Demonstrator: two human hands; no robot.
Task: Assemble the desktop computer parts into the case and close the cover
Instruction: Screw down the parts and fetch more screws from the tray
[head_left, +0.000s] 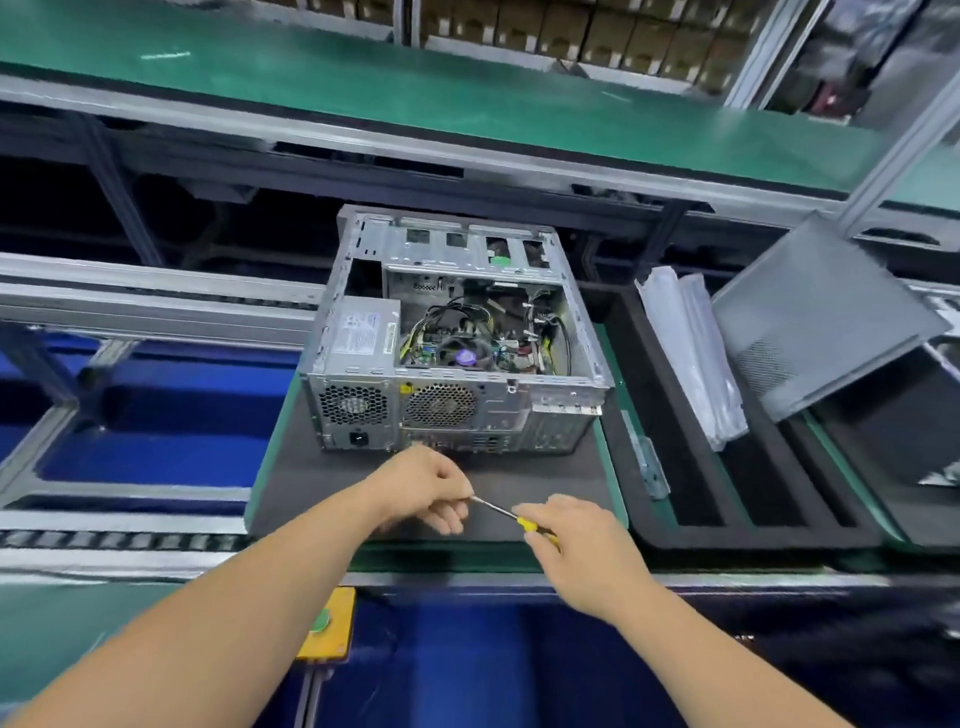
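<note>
Near the front edge of the dark mat, both hands share a screwdriver. The right hand is curled round its yellow handle; the left hand pinches the metal shaft at the tip. The computer case lies open-sided at the mat's centre, rear panel facing the person. The side cover rests tilted, well apart, at the right.

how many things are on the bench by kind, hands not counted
case: 1, open, on the dark mat
cover: 1, leaning at the far right
screwdriver: 1, yellow handle in the right hand, tip pinched by the left hand
clear bags: 1 stack, in the black tray
metal bracket: 1
total: 5
</note>
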